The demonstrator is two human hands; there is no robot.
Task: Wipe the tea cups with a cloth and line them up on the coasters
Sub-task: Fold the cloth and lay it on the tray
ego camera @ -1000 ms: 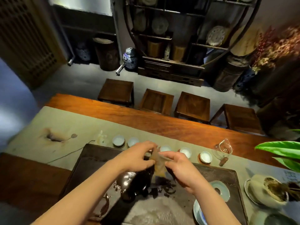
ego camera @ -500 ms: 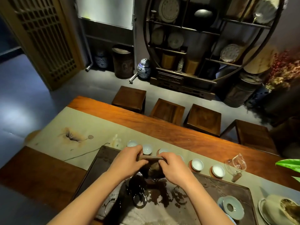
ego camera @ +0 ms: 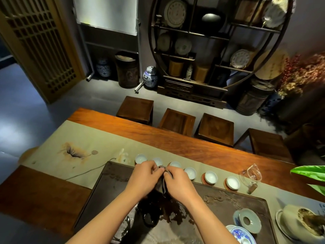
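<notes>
a: step in hand, as i read it: handling the cloth between cups. the left hand (ego camera: 146,177) and the right hand (ego camera: 177,182) meet over the far edge of the dark carved wooden tea tray (ego camera: 112,187), both sets of fingers pinched onto a small dark grey-brown folded cloth (ego camera: 164,175).

b: a cup inside the cloth?

a: cannot tell; the knuckles hide whatever is between them. no cup shows in either hand.

b: where are the cups?

a: six small pale celadon porcelain tea cups (ego camera: 211,177) in a row on the beige painted table runner (ego camera: 58,155), just beyond the tray's far edge, running toward the right end of the surface. round reddish-brown coasters (ego camera: 225,184) show under the two rightmost; under the others i cannot confirm.

b: condition?

a: upright, interiors pale and glossy, evenly spaced, none touching. the hands partly cover the second and third.

b: next move?

a: judgement: refold the cloth, then lift a cup by its rim. thin porcelain, close neighbours; a light pinch, straight up.
</notes>
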